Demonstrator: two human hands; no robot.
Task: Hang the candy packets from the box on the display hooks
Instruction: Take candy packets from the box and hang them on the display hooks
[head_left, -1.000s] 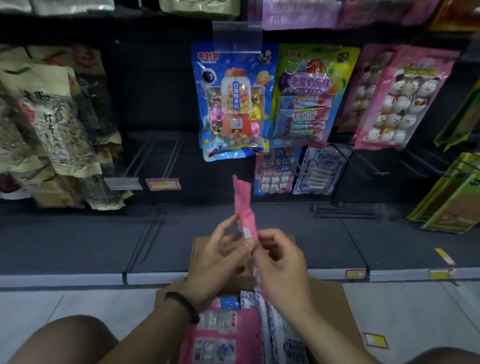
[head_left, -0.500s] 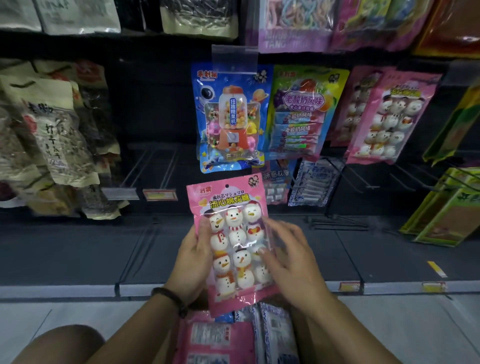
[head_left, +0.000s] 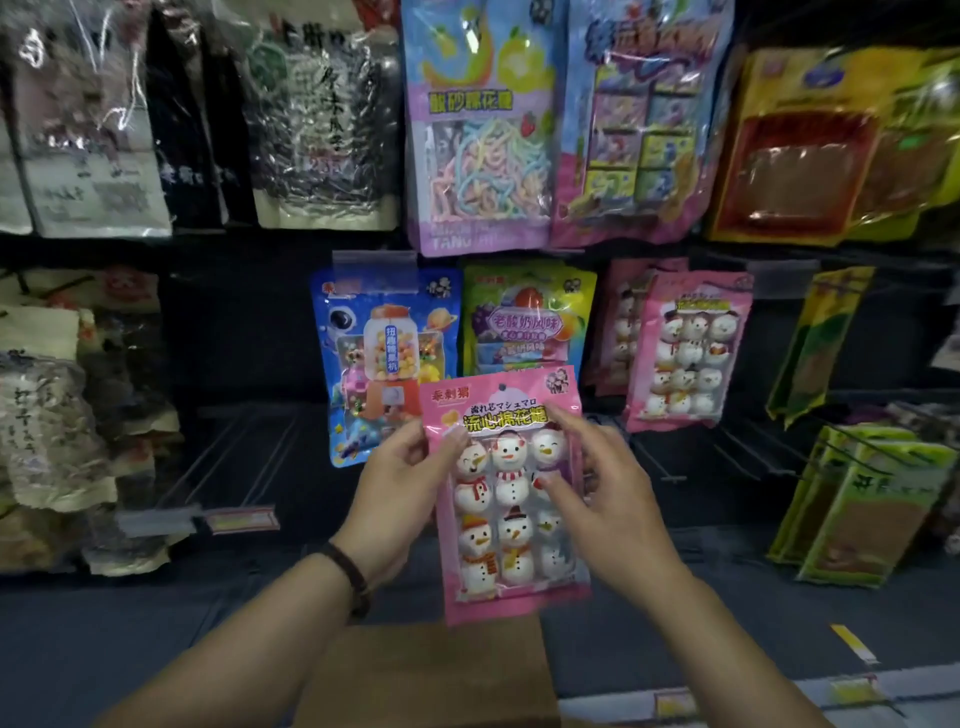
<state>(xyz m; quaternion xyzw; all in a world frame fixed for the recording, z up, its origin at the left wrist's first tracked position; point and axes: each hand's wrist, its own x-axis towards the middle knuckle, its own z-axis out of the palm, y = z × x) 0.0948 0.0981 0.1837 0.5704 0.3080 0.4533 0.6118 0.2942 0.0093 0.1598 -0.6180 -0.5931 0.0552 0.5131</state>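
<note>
Head view: my left hand (head_left: 395, 483) and right hand (head_left: 613, 499) pinch the snowman packet (head_left: 506, 519) above the near box (head_left: 426, 675) — its tiny hole may miss the hook further right, and the packet drops.

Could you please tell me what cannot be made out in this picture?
Head view:
- Box: contents cut off by the bottom edge.
- Hook behind the hung snowman packets: hidden by them.
- Left hand: its fingers lie behind the held packet.
- Price tag: print blurred.
</note>
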